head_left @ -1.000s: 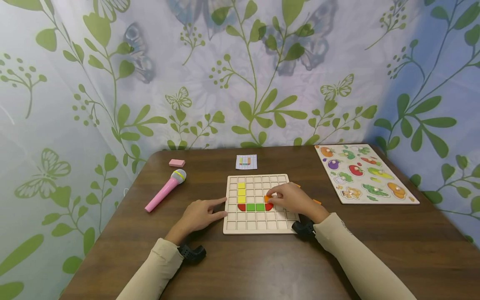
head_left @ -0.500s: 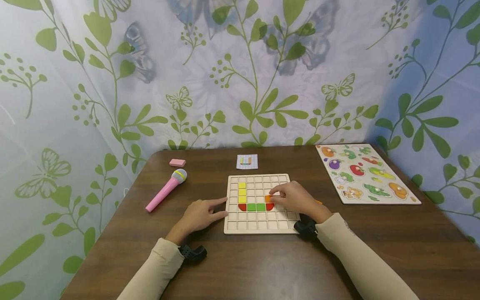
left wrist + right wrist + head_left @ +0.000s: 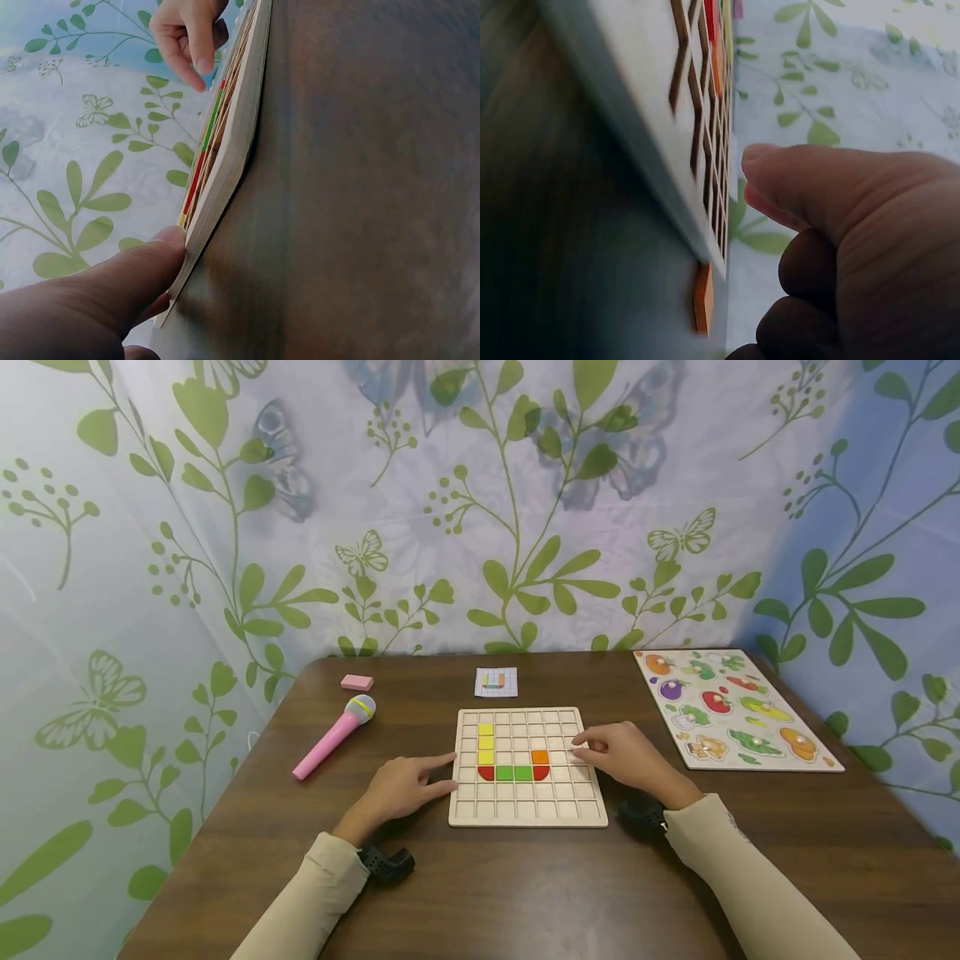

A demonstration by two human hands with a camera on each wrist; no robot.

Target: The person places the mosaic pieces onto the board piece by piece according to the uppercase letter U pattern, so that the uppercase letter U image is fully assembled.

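A pale wooden grid board (image 3: 495,812) lies on the table in the head view. Set in its squares are several yellow pieces (image 3: 486,744) in a column, two rounded red pieces (image 3: 487,772), two green pieces (image 3: 513,773) between them, and an orange square (image 3: 540,757) above the right red one. My left hand (image 3: 397,787) touches the board's left edge with thumb and forefinger stretched out. Over the right edge hovers my right hand (image 3: 622,753), thumb and forefinger extended and holding nothing. The right wrist view shows another orange piece (image 3: 703,300) on the table beside the board.
Behind the board lies a small card (image 3: 496,682) printed with a coloured U shape on a grid. A pink toy microphone (image 3: 327,745) and a pink block (image 3: 357,682) are at the left. A vegetable peg puzzle (image 3: 727,722) occupies the right back.
My right hand has let go of the orange square, leaving it in the grid, and has moved right to the board's edge. The left hand has stayed in place.
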